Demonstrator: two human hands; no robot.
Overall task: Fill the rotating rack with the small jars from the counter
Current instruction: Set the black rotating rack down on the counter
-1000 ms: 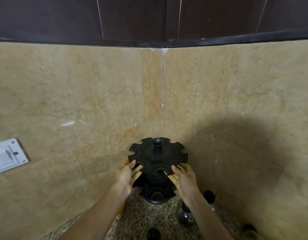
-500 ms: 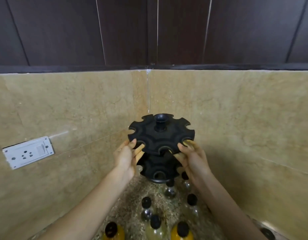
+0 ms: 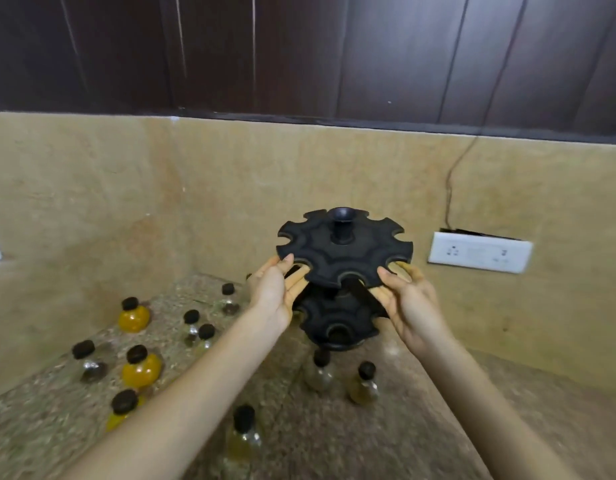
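A black two-tier rotating rack with notched discs and a centre knob is held between both hands in front of the tiled wall. My left hand pinches the upper disc's left edge, thumb on top and fingers underneath. On the disc's right edge my right hand grips the same way. All the rack's notches that show are empty. Several small round jars with black caps stand on the counter: orange ones at the left, and clear or brownish ones just below the rack.
The speckled stone counter runs into a corner at the left. A white wall socket with a cable above it sits right of the rack. Dark cabinets hang overhead. Another jar stands between my forearms.
The rack, held in both hands, has moved out of the wall corner and to the right. The view has swung right, so the right socket and more jars now show.
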